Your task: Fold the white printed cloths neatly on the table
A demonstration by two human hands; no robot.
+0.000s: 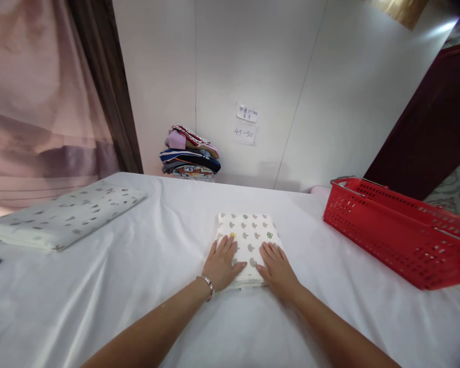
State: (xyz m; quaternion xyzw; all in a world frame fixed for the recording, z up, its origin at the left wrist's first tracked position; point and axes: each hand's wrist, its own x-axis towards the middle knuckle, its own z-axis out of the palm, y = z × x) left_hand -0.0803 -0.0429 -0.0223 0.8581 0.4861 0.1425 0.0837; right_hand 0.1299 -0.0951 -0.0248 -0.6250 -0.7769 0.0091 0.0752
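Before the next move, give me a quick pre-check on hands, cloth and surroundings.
1. Left hand flat on the folded cloth: ok, near its left edge.
2. Right hand flat on the same cloth: ok, near its right edge.
3. Red basket apart from cloth and hands: ok, stands to the right.
4. White table cover smooth: not ok, creases run through its left part.
5. Left wrist bare: not ok, a bracelet is on it.
6. Underside of the folded cloth neat: cannot tell, hidden.
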